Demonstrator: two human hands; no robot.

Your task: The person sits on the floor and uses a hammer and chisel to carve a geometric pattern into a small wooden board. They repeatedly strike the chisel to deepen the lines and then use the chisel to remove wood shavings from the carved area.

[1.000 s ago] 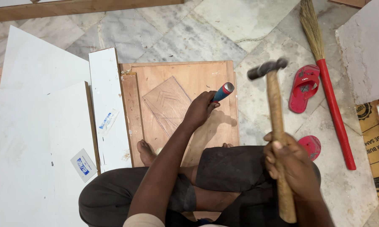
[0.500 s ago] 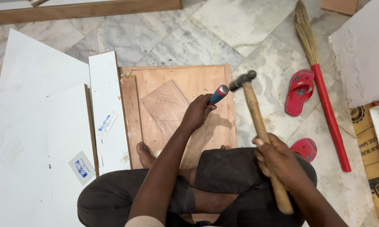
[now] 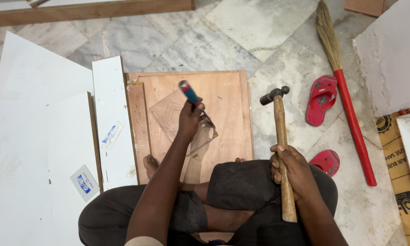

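The left hand (image 3: 190, 119) is closed around a chisel (image 3: 190, 93) with a blue and red handle, tip down on the wood board (image 3: 227, 98) below it. The right hand (image 3: 292, 171) grips a hammer (image 3: 280, 136), head raised right of the chisel; a strike on the handle seems next

My left hand (image 3: 189, 119) covers the chisel (image 3: 190, 93) below its handle, so I can't see the blade meeting the plywood (image 3: 223, 114). At five o'clock my right hand (image 3: 291, 171) hides the hammer (image 3: 280, 136) shaft's middle. The broom (image 3: 346, 95) bristles run off at one o'clock.
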